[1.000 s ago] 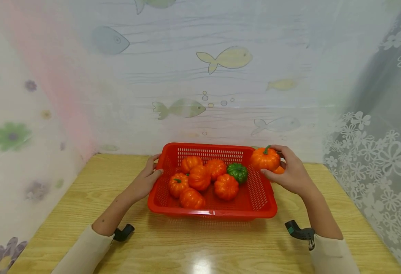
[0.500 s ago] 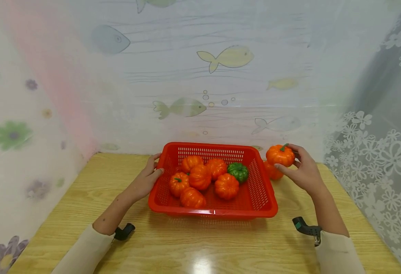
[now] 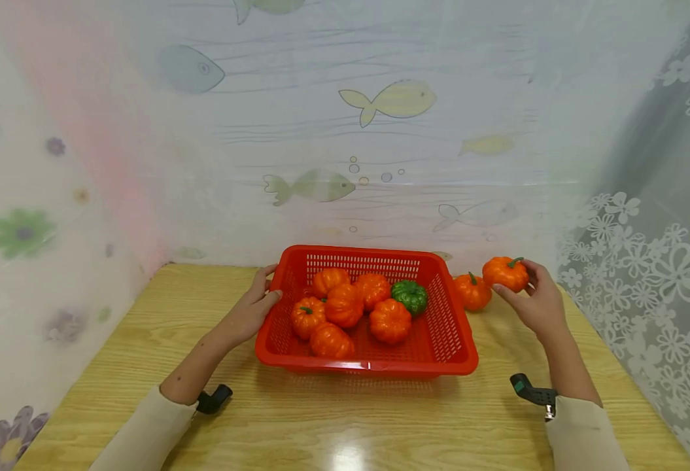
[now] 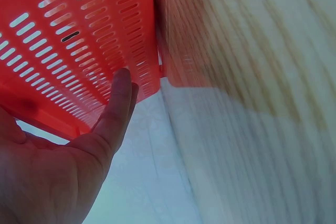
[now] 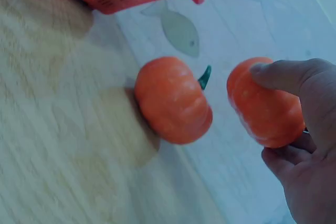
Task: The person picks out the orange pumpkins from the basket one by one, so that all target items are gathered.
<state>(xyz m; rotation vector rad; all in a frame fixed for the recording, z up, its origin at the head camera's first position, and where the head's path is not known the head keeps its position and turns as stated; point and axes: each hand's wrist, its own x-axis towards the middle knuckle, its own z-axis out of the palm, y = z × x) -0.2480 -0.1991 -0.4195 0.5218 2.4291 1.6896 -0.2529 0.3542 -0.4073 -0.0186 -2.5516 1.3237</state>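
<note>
Right hand (image 3: 540, 306) grips an orange pumpkin (image 3: 504, 274) near a second pumpkin (image 3: 473, 294) on the counter (image 3: 433, 422). Left hand (image 3: 250, 310) clasps the red basket (image 3: 321, 364) by its rim.

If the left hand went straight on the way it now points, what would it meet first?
The basket: the left hand seems to rest against its side, so it would likely push straight into that.

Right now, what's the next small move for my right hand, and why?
I'd probably lower the held pumpkin onto the table, beside the standing pumpkin. Your right hand grips it, apparently above the tabletop, and the right wrist view shows a gap between the two pumpkins, so setting it down there seems safe.
</note>
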